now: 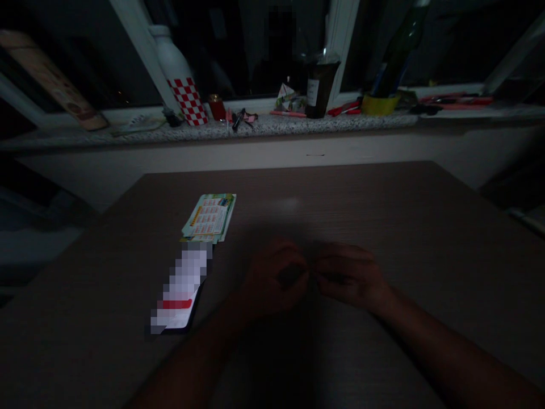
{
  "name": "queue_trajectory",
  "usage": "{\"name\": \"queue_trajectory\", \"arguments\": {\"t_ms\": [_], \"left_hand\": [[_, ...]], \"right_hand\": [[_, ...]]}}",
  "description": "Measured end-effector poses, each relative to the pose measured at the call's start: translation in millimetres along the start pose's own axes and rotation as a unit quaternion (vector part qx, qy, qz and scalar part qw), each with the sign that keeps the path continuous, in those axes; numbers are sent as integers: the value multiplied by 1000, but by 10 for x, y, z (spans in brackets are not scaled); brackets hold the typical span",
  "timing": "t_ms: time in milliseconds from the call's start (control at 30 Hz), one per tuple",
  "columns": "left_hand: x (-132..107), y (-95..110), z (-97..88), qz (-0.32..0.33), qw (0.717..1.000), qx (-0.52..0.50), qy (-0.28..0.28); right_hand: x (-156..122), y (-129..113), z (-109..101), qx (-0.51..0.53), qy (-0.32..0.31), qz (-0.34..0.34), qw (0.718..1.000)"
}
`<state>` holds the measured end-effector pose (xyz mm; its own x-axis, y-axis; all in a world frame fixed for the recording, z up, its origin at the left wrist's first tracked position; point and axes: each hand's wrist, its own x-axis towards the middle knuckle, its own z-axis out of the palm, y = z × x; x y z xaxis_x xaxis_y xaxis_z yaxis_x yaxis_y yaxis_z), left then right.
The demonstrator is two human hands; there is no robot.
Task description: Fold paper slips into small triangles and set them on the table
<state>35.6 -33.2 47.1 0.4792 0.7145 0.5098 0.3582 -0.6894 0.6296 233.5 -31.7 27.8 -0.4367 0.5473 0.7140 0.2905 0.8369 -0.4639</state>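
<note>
In dim light my left hand [276,275] is over the middle of the brown table [404,210], its fingers curled and thumb and fingertips close together. Facing it, a small gap away, my right hand [351,274] has its fingers curled with the tips pressed together. Whether either hand pinches something small is too dark to make out. Left of my hands lies a phone [187,289] with a lit, partly blurred screen. Just beyond the phone is a small stack of printed cards [208,217], green and white with reddish print.
Along the speckled windowsill [264,126] behind the table stand a white bottle with red checks [185,85], a small red jar [217,107], a dark drink cup [320,85], a yellow tape roll [380,105], a green bottle [395,54] and a tall tan tube [53,79].
</note>
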Motion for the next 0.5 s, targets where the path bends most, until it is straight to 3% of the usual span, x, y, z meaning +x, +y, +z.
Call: {"name": "queue_trajectory", "arguments": {"t_ms": [500], "left_hand": [[-5, -45, 72, 32, 998, 37, -33]], "right_hand": [[-6, -10, 84, 2, -14, -4, 1000]]}}
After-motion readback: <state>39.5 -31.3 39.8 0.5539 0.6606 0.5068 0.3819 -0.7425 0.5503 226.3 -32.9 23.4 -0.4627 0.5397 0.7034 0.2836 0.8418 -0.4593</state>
